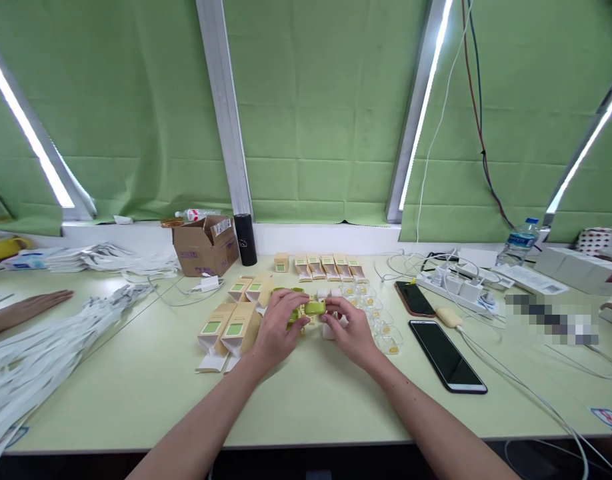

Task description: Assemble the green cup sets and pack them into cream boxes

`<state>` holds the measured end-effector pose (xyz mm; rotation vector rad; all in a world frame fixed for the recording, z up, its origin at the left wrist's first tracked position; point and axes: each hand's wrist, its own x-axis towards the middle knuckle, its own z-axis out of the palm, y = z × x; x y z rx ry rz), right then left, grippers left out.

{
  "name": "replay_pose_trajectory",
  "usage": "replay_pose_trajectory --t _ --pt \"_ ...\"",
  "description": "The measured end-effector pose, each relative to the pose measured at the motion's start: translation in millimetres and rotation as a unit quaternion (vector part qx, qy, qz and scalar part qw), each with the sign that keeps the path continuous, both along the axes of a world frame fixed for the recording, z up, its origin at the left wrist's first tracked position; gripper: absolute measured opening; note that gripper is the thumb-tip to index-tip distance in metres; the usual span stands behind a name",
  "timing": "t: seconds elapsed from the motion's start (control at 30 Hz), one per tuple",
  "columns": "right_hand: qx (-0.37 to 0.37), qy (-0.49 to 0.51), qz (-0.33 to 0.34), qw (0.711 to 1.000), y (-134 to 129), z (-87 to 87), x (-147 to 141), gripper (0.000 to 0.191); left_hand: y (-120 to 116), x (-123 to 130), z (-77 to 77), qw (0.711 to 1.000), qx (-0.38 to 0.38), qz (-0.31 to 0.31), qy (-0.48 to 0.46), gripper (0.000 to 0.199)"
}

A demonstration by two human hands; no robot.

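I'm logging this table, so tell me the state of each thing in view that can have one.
Green item: held between left hand and right hand
Front kraft boxes: flaps open
Cardboard carton: top flaps open
Larger phone: face up, screen dark
Smaller phone: face up
Power strip: plugs inserted
Clear bottle: upright, capped
Black tumbler: upright
Green blinds: drawn down

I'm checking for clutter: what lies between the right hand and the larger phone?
Clear plastic containers lie between the right hand and that phone, in the head view.
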<state>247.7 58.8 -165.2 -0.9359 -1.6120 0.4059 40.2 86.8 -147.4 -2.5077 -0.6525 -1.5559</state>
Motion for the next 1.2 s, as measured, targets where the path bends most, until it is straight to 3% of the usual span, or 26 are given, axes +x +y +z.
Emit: replay_pose_trajectory --t 0.2,0.4,0.7,0.9,1.2 --pt "-0.074 0.107 0.055 0.99 2 -1.2 -3 0.02 -3 0 0.5 1.0 -0.002 0.002 0.015 0.041" --pt "-0.075 0.077 0.066 0.992 -2 4.0 -5 0.015 -1 1 -1.4 1.0 0.003 0.021 0.008 0.036" --pt "0.028 -0.024 -0.018 0.999 -4 4.6 1 0.011 -1 0 -5.7 0.997 -0.065 0.019 -0.032 0.035" --pt "0.091 -0.068 -0.03 0.993 -9 6.2 -1 0.039 -2 0 -5.7 0.992 -0.11 0.008 -0.054 0.039" --pt "0.147 -0.128 -0.031 0.98 -6 1.2 -3 0.048 -4 5 -3.0 0.973 -0.216 0.014 -0.075 0.058"
